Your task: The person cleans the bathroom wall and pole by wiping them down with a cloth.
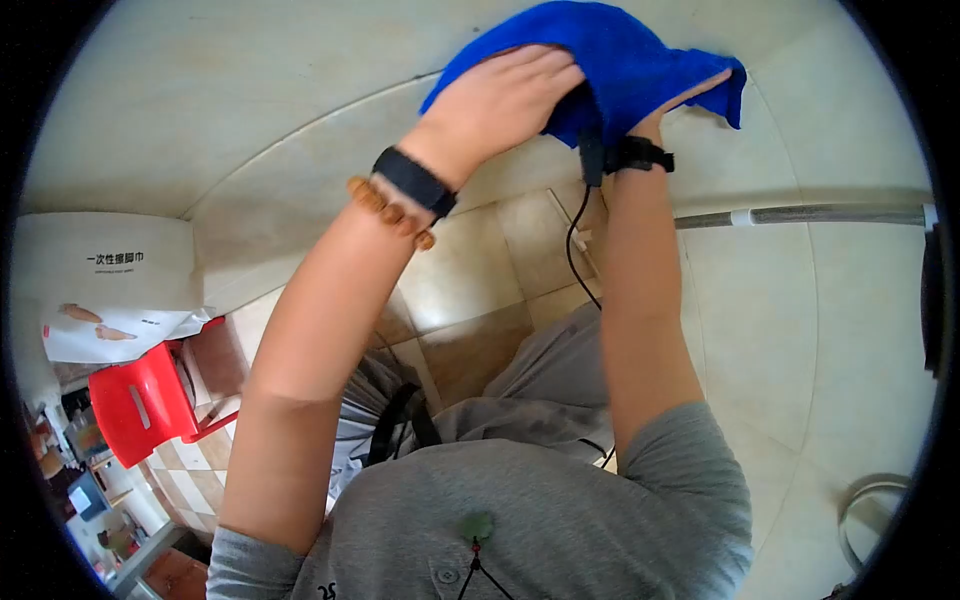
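A bright blue cloth (640, 60) is bunched against the pale tiled wall (330, 80) at the top of the head view. My left hand (505, 95) is closed on its left part, the fingertips tucked out of sight in a fold. On the other side my right hand (698, 92) reaches into the cloth, which covers most of it; only a strip of the hand shows along the edge, and most of its fingers are hidden. A black wristband (415, 182) and a brown bead bracelet circle my left wrist. My right wrist wears a black strap (640, 154) with a cable hanging from it.
A red plastic stool (145, 405) stands at the left, below a white bag (110, 285) with printed text. A grey pipe (830, 215) with white fittings runs along the wall at right. Low at the right is a pale curved hose or ring (850, 520). Brown and cream tiles (470, 270) cover the floor.
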`<state>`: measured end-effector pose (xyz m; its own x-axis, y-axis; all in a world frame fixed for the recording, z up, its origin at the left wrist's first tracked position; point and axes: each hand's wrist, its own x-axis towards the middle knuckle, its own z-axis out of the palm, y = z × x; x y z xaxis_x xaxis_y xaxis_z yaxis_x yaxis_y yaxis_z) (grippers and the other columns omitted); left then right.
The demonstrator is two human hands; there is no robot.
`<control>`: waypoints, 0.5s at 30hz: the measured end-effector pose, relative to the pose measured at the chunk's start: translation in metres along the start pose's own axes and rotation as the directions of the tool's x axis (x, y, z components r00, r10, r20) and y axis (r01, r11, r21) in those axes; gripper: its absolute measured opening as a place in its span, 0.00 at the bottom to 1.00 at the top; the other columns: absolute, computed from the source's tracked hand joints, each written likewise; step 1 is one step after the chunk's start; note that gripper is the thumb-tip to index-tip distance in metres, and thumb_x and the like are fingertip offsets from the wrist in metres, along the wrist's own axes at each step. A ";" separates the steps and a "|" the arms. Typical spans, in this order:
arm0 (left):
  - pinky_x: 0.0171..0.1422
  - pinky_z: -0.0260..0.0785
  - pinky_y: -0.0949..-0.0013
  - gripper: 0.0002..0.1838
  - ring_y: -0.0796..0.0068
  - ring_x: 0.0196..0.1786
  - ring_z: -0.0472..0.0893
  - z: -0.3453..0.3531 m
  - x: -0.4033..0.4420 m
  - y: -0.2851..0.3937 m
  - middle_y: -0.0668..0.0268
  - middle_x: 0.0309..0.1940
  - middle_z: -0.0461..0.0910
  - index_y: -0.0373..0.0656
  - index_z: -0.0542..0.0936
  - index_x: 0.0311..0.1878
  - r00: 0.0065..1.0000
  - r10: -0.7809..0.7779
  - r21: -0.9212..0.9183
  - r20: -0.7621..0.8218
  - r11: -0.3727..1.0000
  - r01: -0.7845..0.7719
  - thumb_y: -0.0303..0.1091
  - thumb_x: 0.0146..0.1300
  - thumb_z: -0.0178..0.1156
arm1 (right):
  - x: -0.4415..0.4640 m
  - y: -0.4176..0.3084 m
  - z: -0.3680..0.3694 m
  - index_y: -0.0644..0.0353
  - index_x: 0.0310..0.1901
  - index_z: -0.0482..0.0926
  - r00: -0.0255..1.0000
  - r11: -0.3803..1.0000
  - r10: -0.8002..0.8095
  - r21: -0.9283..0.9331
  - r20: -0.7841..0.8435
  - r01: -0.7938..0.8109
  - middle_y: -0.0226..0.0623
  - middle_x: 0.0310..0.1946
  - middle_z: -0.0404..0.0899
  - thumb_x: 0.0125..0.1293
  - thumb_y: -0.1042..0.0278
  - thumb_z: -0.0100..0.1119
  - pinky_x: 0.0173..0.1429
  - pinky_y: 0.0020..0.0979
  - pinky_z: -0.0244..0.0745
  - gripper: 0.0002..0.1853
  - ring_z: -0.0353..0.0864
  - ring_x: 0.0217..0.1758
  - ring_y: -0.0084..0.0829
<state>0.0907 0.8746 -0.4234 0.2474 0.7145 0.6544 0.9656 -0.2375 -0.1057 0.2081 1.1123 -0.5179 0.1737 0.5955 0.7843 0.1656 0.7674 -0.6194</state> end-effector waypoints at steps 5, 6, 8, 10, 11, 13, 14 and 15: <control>0.63 0.65 0.69 0.25 0.67 0.57 0.74 0.043 -0.020 -0.002 0.63 0.53 0.75 0.41 0.71 0.59 0.992 0.118 0.030 0.049 0.992 -0.120 0.25 0.54 0.51 | -0.034 0.039 -0.005 0.72 0.71 0.43 0.905 0.861 0.370 0.288 0.210 -0.419 0.59 0.73 0.42 0.73 0.63 0.37 0.77 0.43 0.36 0.32 0.42 0.76 0.53; 0.64 0.65 0.70 0.28 0.69 0.58 0.73 0.047 -0.031 0.000 0.64 0.57 0.74 0.41 0.68 0.63 0.981 0.100 0.094 0.165 0.989 -0.117 0.25 0.55 0.49 | -0.040 0.043 -0.006 0.72 0.71 0.43 0.884 0.830 0.409 0.310 0.227 -0.463 0.59 0.73 0.42 0.73 0.63 0.37 0.77 0.43 0.36 0.32 0.42 0.76 0.53; 0.63 0.66 0.70 0.29 0.70 0.58 0.74 0.051 -0.059 0.000 0.66 0.57 0.74 0.43 0.67 0.64 0.977 0.065 0.074 0.203 0.994 -0.082 0.26 0.56 0.50 | -0.051 0.044 -0.011 0.72 0.71 0.43 0.847 0.781 0.473 0.331 0.242 -0.530 0.59 0.73 0.42 0.73 0.63 0.37 0.77 0.43 0.36 0.32 0.43 0.76 0.53; 0.62 0.66 0.70 0.29 0.71 0.57 0.74 0.044 -0.080 -0.001 0.66 0.58 0.74 0.45 0.67 0.65 0.966 0.011 0.082 0.259 0.996 -0.033 0.27 0.57 0.50 | -0.077 0.036 -0.015 0.72 0.71 0.43 0.807 0.738 0.538 0.327 0.243 -0.591 0.59 0.73 0.42 0.73 0.63 0.37 0.77 0.43 0.36 0.31 0.43 0.76 0.52; 0.61 0.67 0.70 0.29 0.72 0.57 0.75 0.038 -0.087 -0.001 0.67 0.58 0.74 0.46 0.66 0.66 0.955 -0.015 0.093 0.297 0.996 -0.014 0.28 0.57 0.51 | -0.103 0.027 -0.017 0.72 0.71 0.43 0.773 0.708 0.587 0.310 0.240 -0.634 0.59 0.73 0.42 0.73 0.63 0.37 0.77 0.43 0.36 0.31 0.43 0.76 0.52; 0.60 0.67 0.71 0.29 0.72 0.56 0.75 0.028 -0.100 -0.004 0.68 0.58 0.75 0.47 0.67 0.66 0.936 -0.051 0.103 0.349 0.995 0.016 0.29 0.58 0.51 | -0.151 0.007 -0.012 0.72 0.71 0.44 0.693 0.634 0.677 0.282 0.248 -0.720 0.59 0.73 0.42 0.74 0.63 0.37 0.77 0.43 0.36 0.31 0.43 0.76 0.52; 0.60 0.68 0.71 0.29 0.73 0.56 0.75 0.027 -0.110 -0.007 0.68 0.57 0.75 0.48 0.67 0.66 0.928 -0.062 0.104 0.368 0.994 0.025 0.30 0.58 0.51 | -0.175 -0.005 -0.008 0.72 0.71 0.44 0.641 0.580 0.722 0.277 0.261 -0.766 0.58 0.73 0.42 0.74 0.63 0.37 0.77 0.43 0.37 0.31 0.43 0.76 0.52; 0.59 0.68 0.71 0.28 0.73 0.56 0.75 0.024 -0.121 -0.012 0.68 0.57 0.75 0.48 0.67 0.65 0.918 -0.073 0.108 0.389 0.994 0.033 0.30 0.59 0.52 | -0.199 -0.018 -0.002 0.72 0.71 0.44 0.584 0.521 0.763 0.273 0.277 -0.809 0.58 0.73 0.43 0.74 0.63 0.37 0.77 0.43 0.37 0.31 0.43 0.76 0.52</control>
<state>0.0514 0.8069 -0.5193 0.1875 0.9295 0.3176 0.9763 -0.1409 -0.1641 0.1724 0.9790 -0.6627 -0.0412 0.9991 -0.0043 -0.3196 -0.0173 -0.9474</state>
